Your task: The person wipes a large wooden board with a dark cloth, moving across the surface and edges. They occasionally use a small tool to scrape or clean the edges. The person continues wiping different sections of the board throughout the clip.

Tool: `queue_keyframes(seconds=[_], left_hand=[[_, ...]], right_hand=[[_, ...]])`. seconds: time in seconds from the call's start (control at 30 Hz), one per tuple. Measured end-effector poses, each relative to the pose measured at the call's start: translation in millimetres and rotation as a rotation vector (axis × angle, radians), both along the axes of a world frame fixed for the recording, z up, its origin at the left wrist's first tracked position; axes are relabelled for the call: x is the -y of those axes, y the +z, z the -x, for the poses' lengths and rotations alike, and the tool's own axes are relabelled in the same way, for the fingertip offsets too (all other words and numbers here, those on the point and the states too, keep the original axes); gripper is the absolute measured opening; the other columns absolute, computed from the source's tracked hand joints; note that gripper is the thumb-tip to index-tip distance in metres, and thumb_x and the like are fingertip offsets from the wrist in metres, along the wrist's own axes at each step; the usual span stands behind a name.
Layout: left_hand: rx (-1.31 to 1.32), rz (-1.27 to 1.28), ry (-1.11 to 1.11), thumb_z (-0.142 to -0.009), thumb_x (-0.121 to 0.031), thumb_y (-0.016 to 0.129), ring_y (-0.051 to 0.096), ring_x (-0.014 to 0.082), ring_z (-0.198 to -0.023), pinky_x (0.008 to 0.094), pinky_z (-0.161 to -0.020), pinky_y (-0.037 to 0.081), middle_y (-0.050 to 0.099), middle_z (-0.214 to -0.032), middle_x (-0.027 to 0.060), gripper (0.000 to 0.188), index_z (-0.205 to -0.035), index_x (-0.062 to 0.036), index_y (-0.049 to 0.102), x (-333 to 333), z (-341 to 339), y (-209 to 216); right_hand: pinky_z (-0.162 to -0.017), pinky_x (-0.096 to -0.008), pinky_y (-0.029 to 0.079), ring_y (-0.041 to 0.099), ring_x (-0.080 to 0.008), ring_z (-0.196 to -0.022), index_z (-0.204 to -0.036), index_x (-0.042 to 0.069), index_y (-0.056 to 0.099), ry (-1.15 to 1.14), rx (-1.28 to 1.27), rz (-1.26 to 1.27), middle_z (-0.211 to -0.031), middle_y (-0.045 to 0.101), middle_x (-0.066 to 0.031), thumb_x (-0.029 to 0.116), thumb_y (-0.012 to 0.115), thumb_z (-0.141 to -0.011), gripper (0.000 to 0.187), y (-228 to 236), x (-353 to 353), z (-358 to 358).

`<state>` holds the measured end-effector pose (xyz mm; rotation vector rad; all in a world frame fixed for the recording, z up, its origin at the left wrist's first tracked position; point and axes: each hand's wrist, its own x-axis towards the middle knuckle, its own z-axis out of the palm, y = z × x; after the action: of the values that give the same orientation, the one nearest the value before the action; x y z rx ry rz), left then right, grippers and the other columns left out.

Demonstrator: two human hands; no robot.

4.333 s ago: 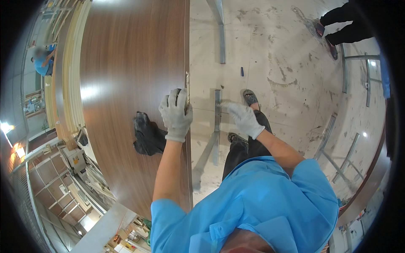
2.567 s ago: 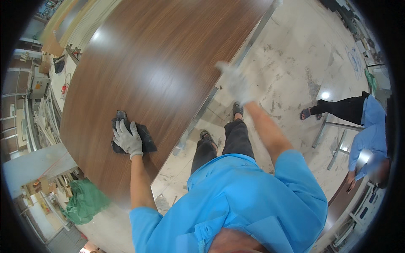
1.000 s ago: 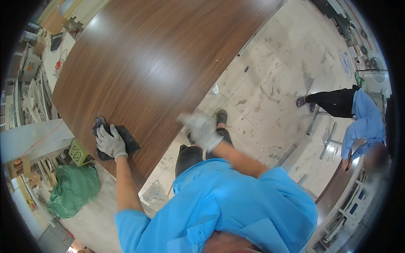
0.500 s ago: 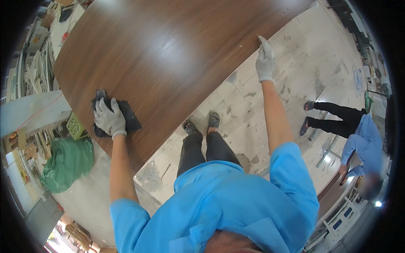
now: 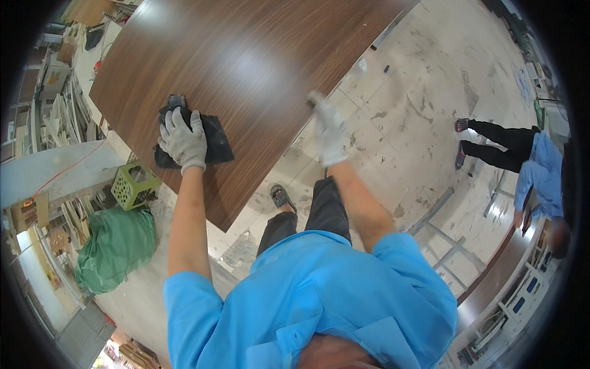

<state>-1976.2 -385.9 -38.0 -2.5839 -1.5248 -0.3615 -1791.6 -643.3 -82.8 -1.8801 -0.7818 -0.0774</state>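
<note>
A brown wood-grain board (image 5: 246, 74) lies before me. My left hand (image 5: 184, 139), in a light grey work glove, rests on a black cloth (image 5: 216, 140) near the board's left corner, fingers spread and lying flat on it. My right hand (image 5: 330, 129), gloved alike, is at the board's near right edge. Motion smears its fingers. A small dark shape shows at their tips, too blurred to name, and whether the fingers hold it is unclear.
A green plastic stool (image 5: 130, 186) and a green sack (image 5: 117, 249) stand left of the board. Metal frames (image 5: 452, 252) lie on the stained floor at right. Another person (image 5: 541, 169) in a blue shirt is farther right. Long strips (image 5: 70, 114) are stacked at far left.
My right hand has come down along the board's edge, toward my body and leftward. The left hand stays on the cloth. My view has shifted, and one foot is now hidden.
</note>
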Motion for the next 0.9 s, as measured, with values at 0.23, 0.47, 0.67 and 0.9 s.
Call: queue_keyframes(seconds=[0.23, 0.47, 0.67, 0.9], left_hand=[[0.006, -0.004, -0.107, -0.095, -0.056, 0.054, 0.044, 0.0397, -0.137, 0.0587, -0.111, 0.031, 0.051, -0.149, 0.0111, 0.059, -0.140, -0.0173, 0.054, -10, 88, -2], [0.043, -0.021, -0.069, -0.094, -0.055, 0.055, 0.045, 0.0398, -0.136, 0.0581, -0.110, 0.032, 0.053, -0.147, 0.0113, 0.057, -0.136, -0.0174, 0.056, -8, 92, -5], [0.064, 0.009, -0.065, -0.094, -0.055, 0.056, 0.044, 0.0404, -0.137, 0.0607, -0.112, 0.029, 0.052, -0.147, 0.0119, 0.057, -0.137, -0.0166, 0.056, -4, 89, 2], [0.054, 0.005, -0.051, -0.093, -0.054, 0.058, 0.045, 0.0394, -0.136, 0.0608, -0.111, 0.030, 0.053, -0.147, 0.0105, 0.055, -0.134, -0.0172, 0.056, -4, 87, 2]], right_hand=[[-0.087, -0.0431, 0.050, 0.063, -0.0316, -0.098, -0.107, 0.011, 0.066, 0.970, 0.033, 0.422, -0.104, 0.067, -0.0111, 0.017, 0.059, -0.084, 0.025, -1, 18, 262], [-0.102, -0.0361, 0.046, 0.057, -0.0270, -0.121, -0.148, 0.014, 0.047, 0.303, 0.037, 0.199, -0.132, 0.063, -0.0124, 0.002, 0.048, -0.094, 0.056, -9, 36, 49], [-0.081, -0.0402, 0.054, 0.066, -0.0258, -0.097, -0.149, 0.017, 0.047, 0.082, 0.467, 0.685, -0.117, 0.067, -0.0115, 0.006, 0.053, -0.090, 0.060, 21, 19, 108], [-0.071, -0.0395, 0.055, 0.065, -0.0252, -0.085, -0.148, 0.028, 0.048, 0.657, 0.175, 0.437, -0.109, 0.067, -0.0092, 0.000, 0.052, -0.084, 0.069, 30, 20, 209]])
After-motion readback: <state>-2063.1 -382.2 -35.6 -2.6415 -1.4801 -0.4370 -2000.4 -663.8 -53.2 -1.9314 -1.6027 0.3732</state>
